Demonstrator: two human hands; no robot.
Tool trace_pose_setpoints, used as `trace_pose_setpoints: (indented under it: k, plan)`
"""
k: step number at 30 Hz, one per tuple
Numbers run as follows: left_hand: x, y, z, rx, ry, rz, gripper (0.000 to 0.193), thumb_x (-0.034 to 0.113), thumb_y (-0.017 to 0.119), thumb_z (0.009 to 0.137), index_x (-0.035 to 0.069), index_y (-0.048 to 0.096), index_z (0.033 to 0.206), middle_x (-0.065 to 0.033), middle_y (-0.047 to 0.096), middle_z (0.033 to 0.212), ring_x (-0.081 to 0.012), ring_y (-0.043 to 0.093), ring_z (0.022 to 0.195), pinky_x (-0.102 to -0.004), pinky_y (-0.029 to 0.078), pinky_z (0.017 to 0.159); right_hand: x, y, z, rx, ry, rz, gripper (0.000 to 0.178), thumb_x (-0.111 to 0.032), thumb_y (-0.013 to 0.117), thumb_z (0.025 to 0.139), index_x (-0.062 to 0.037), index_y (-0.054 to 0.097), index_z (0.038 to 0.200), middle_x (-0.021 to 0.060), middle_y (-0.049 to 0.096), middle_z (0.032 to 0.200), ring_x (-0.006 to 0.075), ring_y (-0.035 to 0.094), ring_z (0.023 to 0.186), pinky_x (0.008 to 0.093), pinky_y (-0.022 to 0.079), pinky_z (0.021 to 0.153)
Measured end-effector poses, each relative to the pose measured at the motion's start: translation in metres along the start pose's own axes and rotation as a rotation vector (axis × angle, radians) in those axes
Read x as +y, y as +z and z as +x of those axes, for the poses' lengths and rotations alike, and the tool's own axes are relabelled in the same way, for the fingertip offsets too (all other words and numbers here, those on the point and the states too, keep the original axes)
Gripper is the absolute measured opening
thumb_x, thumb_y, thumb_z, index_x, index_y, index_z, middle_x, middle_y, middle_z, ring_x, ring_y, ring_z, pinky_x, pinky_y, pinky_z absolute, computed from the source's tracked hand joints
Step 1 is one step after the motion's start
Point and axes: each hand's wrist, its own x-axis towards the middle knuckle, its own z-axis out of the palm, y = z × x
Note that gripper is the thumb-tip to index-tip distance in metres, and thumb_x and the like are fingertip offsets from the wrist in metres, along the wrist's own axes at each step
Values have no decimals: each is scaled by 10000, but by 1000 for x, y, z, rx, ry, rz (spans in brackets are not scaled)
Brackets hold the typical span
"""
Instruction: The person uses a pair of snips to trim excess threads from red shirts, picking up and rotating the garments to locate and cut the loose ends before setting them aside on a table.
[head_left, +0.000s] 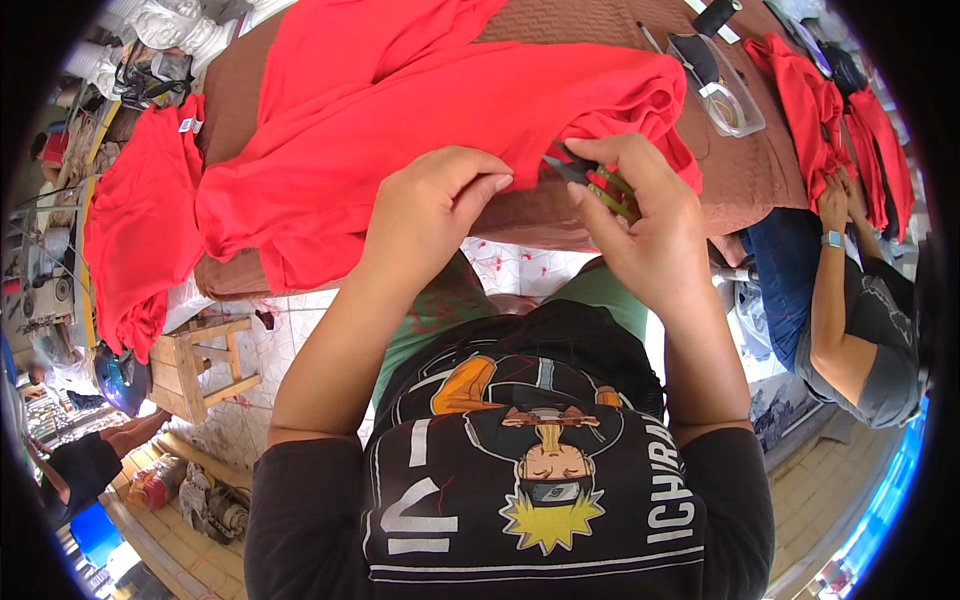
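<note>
On the brown-covered table (750, 185), the red garment (430, 125) lies beyond the left hand (432, 195), which pinches its edge; the right hand (650, 215) grips green-handled snips (614, 190).

Garment workshop — red fabric (440, 120), snips (628, 202), black thread spool (716, 17), a co-worker (845, 325) alongside.

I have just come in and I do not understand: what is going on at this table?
A person works on a red garment lying on a brown cover. The left hand seems to pinch its edge, while the right hand holds green-handled snips, the blades close to that spot; whether they touch the cloth is hard to tell. To the right, a co-worker has hands on another red garment.
</note>
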Motion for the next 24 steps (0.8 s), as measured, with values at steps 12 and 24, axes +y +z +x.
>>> trace_pose_setpoints:
  k: [12, 24]
  plan:
    - [4, -9, 2, -42, -303, -271, 116, 105, 604, 947, -7, 625, 970, -31, 692, 872, -45, 606, 849, -212, 480, 776, -3, 23, -5, -48, -110, -114, 184, -56, 657, 808, -53, 642, 992, 81, 568, 957, 271, 641, 685, 381, 515, 578]
    - [9, -19, -1, 2, -28, -291, 137, 187, 651, 906, 52, 664, 893, -90, 692, 808, -204, 659, 806, -330, 490, 751, -6, 23, -2, -74, -169, -270, 163, -70, 650, 816, -56, 641, 979, 78, 576, 957, 290, 639, 686, 385, 523, 577]
